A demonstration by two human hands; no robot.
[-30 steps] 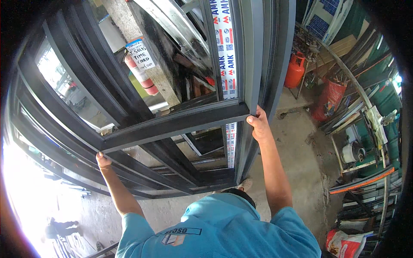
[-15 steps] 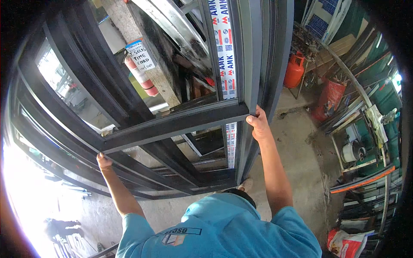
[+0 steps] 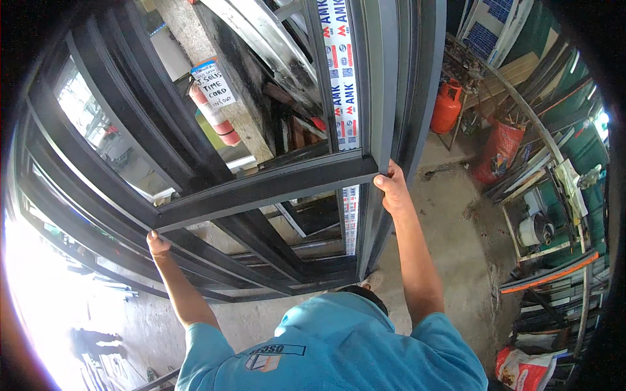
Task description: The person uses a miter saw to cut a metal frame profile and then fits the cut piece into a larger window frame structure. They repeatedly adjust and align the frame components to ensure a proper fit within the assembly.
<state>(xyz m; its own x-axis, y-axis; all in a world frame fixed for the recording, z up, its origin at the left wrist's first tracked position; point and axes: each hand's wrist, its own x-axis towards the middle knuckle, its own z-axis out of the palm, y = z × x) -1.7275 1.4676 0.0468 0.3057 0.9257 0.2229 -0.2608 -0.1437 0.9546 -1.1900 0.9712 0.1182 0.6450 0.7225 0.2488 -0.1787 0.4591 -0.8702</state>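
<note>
The dark metal frame is gripped at its crossbar ends, the left hand and right hand each closed around it.

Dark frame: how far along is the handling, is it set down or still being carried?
Done: the dark metal frame looks assembled, crossbar joined to the uprights. In hand: the left hand grips the crossbar's left end and the right hand its right end at the upright, both arms raised. Left: it is held upright beside other dark frames; whether its base rests on the concrete floor cannot be seen.
</note>
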